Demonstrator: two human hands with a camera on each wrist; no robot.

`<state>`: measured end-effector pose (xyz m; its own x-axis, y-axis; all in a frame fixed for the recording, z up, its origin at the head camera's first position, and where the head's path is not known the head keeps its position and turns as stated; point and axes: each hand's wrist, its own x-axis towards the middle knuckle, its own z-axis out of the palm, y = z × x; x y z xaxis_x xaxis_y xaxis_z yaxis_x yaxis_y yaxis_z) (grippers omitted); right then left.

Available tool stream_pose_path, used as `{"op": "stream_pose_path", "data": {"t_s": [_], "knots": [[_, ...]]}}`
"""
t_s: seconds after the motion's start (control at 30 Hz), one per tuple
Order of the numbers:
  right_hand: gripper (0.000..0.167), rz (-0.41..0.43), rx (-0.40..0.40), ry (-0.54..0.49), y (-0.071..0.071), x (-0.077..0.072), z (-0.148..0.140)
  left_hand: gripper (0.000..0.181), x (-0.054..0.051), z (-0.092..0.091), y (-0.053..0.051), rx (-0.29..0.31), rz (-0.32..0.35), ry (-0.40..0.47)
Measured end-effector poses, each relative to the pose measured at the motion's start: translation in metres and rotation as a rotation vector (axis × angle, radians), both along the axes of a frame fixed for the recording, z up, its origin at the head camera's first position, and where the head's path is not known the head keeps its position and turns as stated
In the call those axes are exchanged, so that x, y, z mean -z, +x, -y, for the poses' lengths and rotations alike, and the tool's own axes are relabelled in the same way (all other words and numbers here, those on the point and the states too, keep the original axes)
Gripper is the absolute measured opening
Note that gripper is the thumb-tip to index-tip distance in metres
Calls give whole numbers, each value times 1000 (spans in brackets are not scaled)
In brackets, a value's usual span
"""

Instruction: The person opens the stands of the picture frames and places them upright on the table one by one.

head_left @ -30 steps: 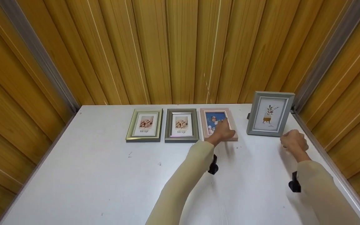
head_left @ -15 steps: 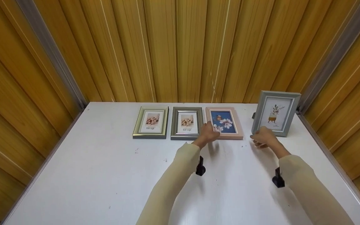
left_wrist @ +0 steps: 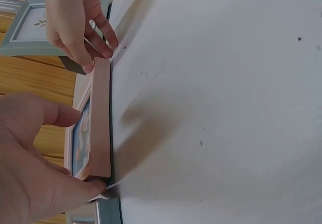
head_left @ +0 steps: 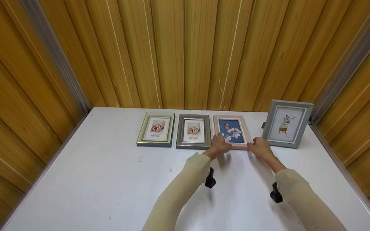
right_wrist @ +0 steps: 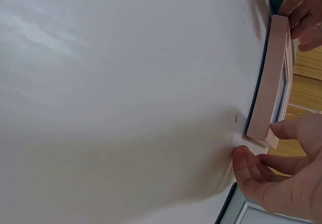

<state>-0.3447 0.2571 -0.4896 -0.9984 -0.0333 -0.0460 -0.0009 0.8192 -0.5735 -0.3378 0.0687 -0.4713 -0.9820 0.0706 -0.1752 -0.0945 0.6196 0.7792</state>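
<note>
At the two near corners of the pink rectangular picture frame with a blue floral print, a person's two bare hands meet it, one at each corner. The pink frame lies face up on the white smooth tabletop. The left hand touches its left edge, digits spread around the corner and not clamped together; whether the upper digit presses the face I cannot tell. The right hand touches the right corner with its thumb, the other fingers bent and apart from the frame. Corners are probably chosen because they give purchase while leaving the print uncovered.

Just left of the pink frame lies the dark silver-grey rectangular frame, and beyond that the pale gold-green rectangular frame, both face up, their bottom edges roughly level with it, which suggests a deliberate row. To its right, the sage-grey rectangular frame stands leaning back, apparently propped on its dark stand. Behind it rises the yellow wood-grain panelled wall.
</note>
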Motion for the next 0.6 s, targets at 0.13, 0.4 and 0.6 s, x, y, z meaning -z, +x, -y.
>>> {"op": "stream_pose_path", "data": {"t_s": [0.13,0.4,0.6], "knots": [[48,-49,12,-32,-1,9,1,84,5,-6,-1,-44,12,82],[35,-128,28,-26,-15,18,9,88,7,-10,-8,-103,19,128],[32,-122,39,16,-15,14,13,75,7,-6,-10,-100,-70,197]]}}
